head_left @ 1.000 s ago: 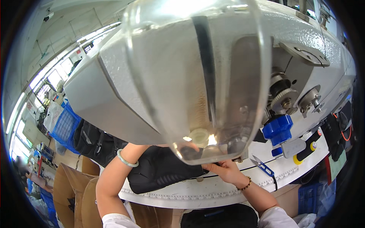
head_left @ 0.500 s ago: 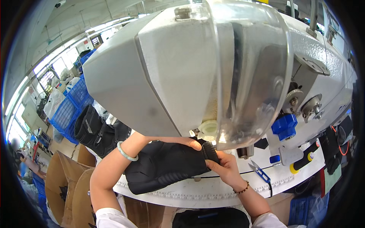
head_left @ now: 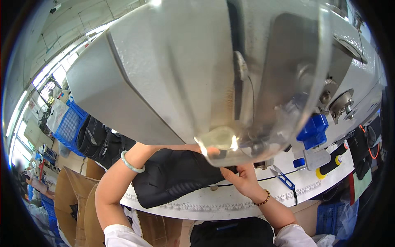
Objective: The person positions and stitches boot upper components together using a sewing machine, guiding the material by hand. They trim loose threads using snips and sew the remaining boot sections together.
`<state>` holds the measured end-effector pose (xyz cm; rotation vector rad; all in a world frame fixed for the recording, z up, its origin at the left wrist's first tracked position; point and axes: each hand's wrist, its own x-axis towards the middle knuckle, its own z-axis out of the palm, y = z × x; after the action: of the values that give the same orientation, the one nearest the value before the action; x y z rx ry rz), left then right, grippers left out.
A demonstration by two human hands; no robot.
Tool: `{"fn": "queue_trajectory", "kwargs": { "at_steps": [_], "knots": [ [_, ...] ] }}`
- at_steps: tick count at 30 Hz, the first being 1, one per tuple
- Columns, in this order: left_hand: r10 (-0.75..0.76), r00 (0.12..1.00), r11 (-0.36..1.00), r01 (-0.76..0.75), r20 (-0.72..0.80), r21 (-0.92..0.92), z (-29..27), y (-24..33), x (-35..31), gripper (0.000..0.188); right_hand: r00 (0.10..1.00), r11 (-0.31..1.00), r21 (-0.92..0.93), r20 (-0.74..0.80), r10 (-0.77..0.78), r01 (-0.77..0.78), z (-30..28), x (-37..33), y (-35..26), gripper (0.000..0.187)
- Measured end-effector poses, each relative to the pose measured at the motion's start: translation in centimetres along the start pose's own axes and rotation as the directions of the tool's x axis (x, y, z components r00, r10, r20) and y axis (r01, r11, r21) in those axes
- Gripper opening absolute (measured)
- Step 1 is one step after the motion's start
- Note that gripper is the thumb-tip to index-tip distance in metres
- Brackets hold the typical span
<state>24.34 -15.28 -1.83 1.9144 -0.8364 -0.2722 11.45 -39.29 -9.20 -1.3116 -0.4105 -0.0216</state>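
A black padded piece (head_left: 173, 177) with moulded ridges lies on the white table (head_left: 234, 201), its right end under the head of a large grey sewing machine (head_left: 164, 78). My right hand (head_left: 243, 181) grips that end between thumb and fingers. From the left, my left forearm crosses above the piece. Only part of my left hand (head_left: 210, 151) shows beside the machine head, partly behind its clear guard (head_left: 284, 144). The machine hides its fingers, and the needle area is also out of sight.
Blue-handled thread snips (head_left: 284, 179) and a black-and-yellow cylinder (head_left: 329, 168) lie right of my right hand. At left are open cardboard boxes (head_left: 68, 197), black bags (head_left: 96, 142) and a blue crate (head_left: 70, 125). Something black (head_left: 230, 234) sits below the table's front edge.
The machine head looms larger and covers more of my left hand and the piece's right end. Both hands stay at that end; the ribbed edge between them is now hidden.
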Motion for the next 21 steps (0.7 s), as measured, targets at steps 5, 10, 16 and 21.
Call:
{"fn": "queue_trajectory", "kwargs": {
  "at_steps": [5, 10, 16, 21],
  "knots": [
    [0.055, 0.952, 0.997, -0.069, 0.301, 0.035, 2.9, 2.9, 0.0, 0.053, 0.982, 0.979, -0.083, -0.051, 0.184, -0.188, -1.1, 0.1, -2.6, 0.018],
    [-0.392, 0.915, 0.885, 0.344, 0.101, 0.313, 5.6, 5.7, -0.4, 0.068, 0.979, 0.990, 0.024, -0.146, 0.144, -0.142, -2.6, 1.1, -4.5, 0.014],
    [-0.187, 0.982, 0.963, 0.187, -0.018, 0.192, 6.0, 5.9, -0.7, 0.068, 0.950, 0.957, 0.110, -0.134, 0.282, -0.268, -3.6, 1.8, -5.4, 0.027],
    [-0.278, 0.960, 0.945, 0.276, -0.011, 0.177, 5.7, 5.2, -0.9, 0.067, 0.966, 0.973, 0.092, -0.130, 0.222, -0.211, -3.5, 1.7, -5.3, 0.018]
  ]
}}
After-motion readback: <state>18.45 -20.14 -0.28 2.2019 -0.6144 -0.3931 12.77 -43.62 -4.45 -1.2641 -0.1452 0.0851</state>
